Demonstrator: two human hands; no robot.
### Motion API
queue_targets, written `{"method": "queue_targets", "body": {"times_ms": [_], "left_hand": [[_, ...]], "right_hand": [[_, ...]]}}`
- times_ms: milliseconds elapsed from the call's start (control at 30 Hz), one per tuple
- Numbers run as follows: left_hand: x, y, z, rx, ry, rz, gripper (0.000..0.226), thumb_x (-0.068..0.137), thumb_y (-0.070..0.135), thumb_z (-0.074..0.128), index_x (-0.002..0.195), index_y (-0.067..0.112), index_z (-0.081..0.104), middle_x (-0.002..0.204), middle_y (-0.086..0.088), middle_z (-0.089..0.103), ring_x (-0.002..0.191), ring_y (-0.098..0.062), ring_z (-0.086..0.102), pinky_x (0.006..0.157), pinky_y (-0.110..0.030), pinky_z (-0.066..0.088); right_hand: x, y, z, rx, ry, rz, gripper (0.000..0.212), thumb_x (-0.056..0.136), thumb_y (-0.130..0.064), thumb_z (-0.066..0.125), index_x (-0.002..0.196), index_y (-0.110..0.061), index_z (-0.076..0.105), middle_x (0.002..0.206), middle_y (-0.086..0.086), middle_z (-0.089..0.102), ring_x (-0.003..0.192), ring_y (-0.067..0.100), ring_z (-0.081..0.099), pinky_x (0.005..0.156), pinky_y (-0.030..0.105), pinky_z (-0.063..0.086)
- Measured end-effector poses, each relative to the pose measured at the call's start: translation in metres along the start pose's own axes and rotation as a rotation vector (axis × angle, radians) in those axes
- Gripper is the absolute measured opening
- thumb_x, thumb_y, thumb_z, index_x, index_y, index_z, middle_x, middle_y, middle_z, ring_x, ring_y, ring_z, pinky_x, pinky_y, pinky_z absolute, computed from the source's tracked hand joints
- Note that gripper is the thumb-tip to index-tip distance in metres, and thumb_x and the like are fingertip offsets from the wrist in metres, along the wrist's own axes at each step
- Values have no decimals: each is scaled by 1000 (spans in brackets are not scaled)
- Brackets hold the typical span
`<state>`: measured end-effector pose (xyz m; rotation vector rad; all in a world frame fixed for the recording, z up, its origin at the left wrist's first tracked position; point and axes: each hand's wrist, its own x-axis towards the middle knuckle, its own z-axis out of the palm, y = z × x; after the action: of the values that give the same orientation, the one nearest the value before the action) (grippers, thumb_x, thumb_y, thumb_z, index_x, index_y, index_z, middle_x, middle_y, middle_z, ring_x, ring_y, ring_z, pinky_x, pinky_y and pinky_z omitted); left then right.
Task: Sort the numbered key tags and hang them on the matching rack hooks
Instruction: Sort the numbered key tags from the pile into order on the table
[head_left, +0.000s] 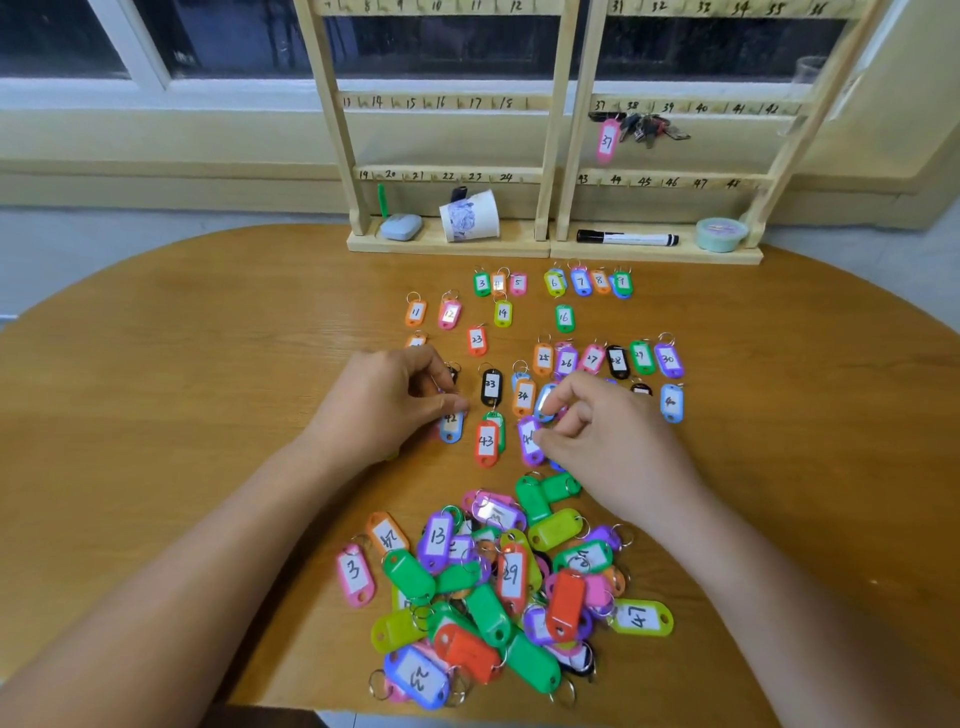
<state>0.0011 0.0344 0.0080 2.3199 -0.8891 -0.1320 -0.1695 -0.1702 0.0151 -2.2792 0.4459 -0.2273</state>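
- One broad oval table (182, 374) of warm wood grain carries everything; its far edge meets a pale wall under a window.
- Two pale wooden rack (563, 130) panels stand upright at the table's far edge, with hand-numbered rails and small pegs. Only the pink tag 37 (607, 140) hangs there, beside a dark bunch of keys (649, 129). Nearly all hanging is, I judge, yet to do.
- A loose pile of tags (498, 587) lies nearest the person, between the forearms: glossy plastic lozenges in green, purple, orange, pink and yellow, each with a paper window and a wire ring, many face down.
- Sorted rows of tags (550, 322) lie flat between pile and rack, long axes pointing roughly toward the rack and numbers rising row by row toward the person.
- The left hand (384, 400) rests on the table with fingers curled together, thumb and forefinger pinched at the top of the blue tag 42 (451, 427).
- The right hand (602, 431) is bunched, fingertips closing on a pale blue tag (545, 402), with the thumb on the purple forties tag (530, 441) just below; which one it truly grips I cannot tell.
- The red tag 43 (486, 442) lies between the two hands, lengthwise toward the rack. The pile is just behind both wrists, so either hand draws back to fetch the next tag; the right sits nearer its top.
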Motion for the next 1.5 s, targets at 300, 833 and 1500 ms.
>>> {"method": "queue_targets", "body": {"times_ms": [300,833,1500], "left_hand": [[-8,-1,-6,12,31,15,27,83,55,85,93,34,70,76,12,72,73,-5,67,60,-26,50],[-125,-8,-45,-114,-78,-30,20,83,36,89,99,36,77,91,12,75,80,-8,67,68,-12,46],[-159,-18,-55,-36,-216,4,35,81,66,80,103,38,80,117,12,69,109,-11,69,92,-29,49]], "right_hand": [[-3,0,-5,-23,50,-115,12,94,-23,76,90,-29,66,77,-22,67,59,10,56,59,34,51],[-99,25,-35,-77,-75,-272,18,92,-23,81,99,-37,74,102,-15,64,96,14,62,75,12,43],[-139,37,-48,-202,-167,-117,26,83,-32,88,90,-38,64,108,-17,60,105,10,58,85,13,40]]}}
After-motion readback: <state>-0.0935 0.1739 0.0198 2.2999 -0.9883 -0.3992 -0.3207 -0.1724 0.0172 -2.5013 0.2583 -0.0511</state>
